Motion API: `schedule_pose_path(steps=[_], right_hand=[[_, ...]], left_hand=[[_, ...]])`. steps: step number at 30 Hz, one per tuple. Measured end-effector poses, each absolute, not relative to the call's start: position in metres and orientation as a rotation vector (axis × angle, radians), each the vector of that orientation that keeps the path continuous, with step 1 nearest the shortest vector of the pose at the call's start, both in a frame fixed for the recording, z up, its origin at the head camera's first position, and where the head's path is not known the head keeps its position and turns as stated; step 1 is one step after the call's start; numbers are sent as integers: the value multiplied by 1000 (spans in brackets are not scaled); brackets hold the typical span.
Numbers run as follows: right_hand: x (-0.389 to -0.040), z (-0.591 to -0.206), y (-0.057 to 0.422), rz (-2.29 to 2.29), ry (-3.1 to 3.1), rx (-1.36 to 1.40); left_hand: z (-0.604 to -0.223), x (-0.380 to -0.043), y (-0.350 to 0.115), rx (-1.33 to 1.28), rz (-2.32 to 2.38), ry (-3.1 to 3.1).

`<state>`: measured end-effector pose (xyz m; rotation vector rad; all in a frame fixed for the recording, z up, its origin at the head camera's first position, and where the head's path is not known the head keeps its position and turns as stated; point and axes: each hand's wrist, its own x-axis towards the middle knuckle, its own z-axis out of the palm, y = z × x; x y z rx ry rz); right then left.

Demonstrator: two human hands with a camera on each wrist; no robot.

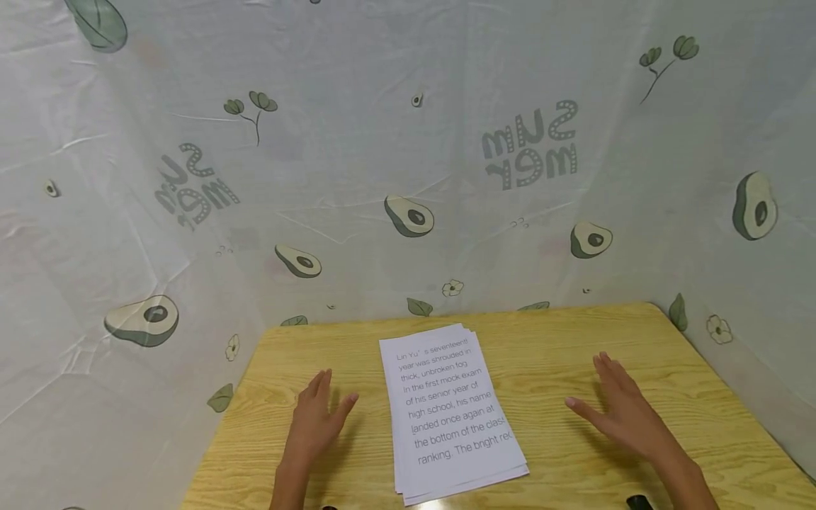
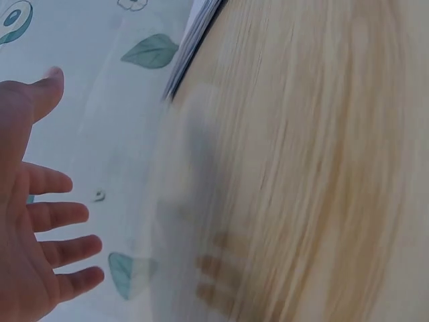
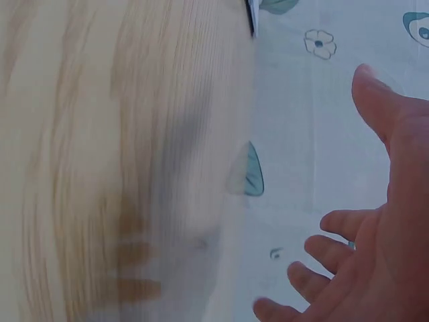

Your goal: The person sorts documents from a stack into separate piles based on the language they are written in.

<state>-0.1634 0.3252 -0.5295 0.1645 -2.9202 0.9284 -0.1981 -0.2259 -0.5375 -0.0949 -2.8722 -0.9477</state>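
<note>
A stack of white printed paper sheets (image 1: 449,418) lies slightly askew on the wooden table, large black text facing up. To its left, apart from it, is my left hand (image 1: 314,421), fingers extended and thumb spread toward the paper. My right hand (image 1: 625,418) is on the other side, farther from the stack, with its thumb pointing at it. Neither hand holds anything. Both wrist views show spread fingers, the left hand (image 2: 33,215) and the right hand (image 3: 395,221) above the table. Only the stack's edge (image 2: 194,47) appears in the left wrist view.
The yellow wood-grain table (image 1: 542,368) meets a pale curtain (image 1: 357,142) printed with avocados, leaves and lettering at its back and sides. A small black object (image 1: 639,502) shows at the bottom edge near the right forearm.
</note>
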Motion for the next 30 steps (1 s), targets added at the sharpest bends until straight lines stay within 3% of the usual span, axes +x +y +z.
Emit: schedule_pose_path(steps=[16, 30], right_hand=[[-179, -535, 286, 1160, -2755, 196], [-188, -536, 274, 1290, -2815, 208]], left_hand=[[-562, -214, -182, -133, -1404, -2682], [-562, -221, -160, -137, -1535, -2720]])
